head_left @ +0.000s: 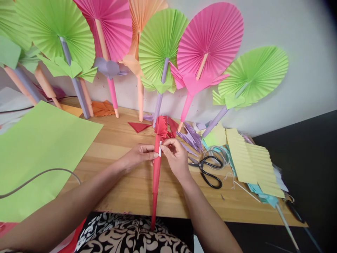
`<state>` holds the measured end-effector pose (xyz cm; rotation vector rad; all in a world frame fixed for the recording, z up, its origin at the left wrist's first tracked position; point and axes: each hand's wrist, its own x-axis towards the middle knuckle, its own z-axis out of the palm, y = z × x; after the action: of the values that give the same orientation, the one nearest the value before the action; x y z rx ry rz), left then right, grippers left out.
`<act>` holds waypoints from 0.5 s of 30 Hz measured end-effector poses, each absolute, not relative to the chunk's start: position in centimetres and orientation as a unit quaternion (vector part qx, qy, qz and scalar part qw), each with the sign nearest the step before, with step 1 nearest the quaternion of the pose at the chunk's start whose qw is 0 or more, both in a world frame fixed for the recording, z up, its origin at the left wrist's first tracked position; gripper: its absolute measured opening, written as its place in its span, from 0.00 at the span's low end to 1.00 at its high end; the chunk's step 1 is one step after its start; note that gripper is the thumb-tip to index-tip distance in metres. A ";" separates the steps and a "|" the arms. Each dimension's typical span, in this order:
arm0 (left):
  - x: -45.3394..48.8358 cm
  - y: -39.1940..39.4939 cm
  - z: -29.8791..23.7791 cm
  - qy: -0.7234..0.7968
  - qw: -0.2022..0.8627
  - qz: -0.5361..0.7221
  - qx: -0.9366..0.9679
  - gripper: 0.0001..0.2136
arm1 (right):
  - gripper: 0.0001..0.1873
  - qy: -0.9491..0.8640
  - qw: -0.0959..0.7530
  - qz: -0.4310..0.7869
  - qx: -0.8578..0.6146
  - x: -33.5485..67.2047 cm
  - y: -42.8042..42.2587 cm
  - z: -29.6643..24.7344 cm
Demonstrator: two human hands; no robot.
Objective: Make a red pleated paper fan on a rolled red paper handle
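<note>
A long red paper tube (156,177) slants from the tabletop's middle down to my lap. Its far end carries a pleated red paper piece (161,126). My left hand (140,156) pinches the tube from the left, thumb on top. On the tube's right side is a small white strip (160,149), which my right hand (175,154) grips between thumb and fingertips. Whether the strip is stuck to the tube, I cannot tell. Red paper scraps (139,127) lie just beyond my hands.
Pleated paper fans on tube handles, such as a pink one (210,42), lean on the wall. Black-handled scissors (207,168) lie right of my hands. Yellow corrugated paper (250,158) is farther right. A large green sheet (47,154) covers the left, crossed by a grey cable (52,170).
</note>
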<state>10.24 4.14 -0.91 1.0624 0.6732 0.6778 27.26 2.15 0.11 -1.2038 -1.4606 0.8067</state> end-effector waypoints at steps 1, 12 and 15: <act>10.3 4.1 -0.9 0.310 0.756 0.312 0.485 0.17 | 0.04 -0.606 0.518 0.335 -0.503 27.3 2.2 0.1; 10.3 3.9 -0.3 0.306 0.758 0.307 0.487 0.13 | 0.05 -0.617 0.505 0.310 -0.519 27.5 2.2 -0.1; 10.3 3.9 -0.3 0.306 0.758 0.302 0.490 0.12 | 0.04 -0.642 0.486 0.287 -0.520 27.6 2.2 0.0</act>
<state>10.34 3.87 -0.26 1.0673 0.6665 0.6589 27.57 2.18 -0.05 -1.2652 -1.5616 0.6974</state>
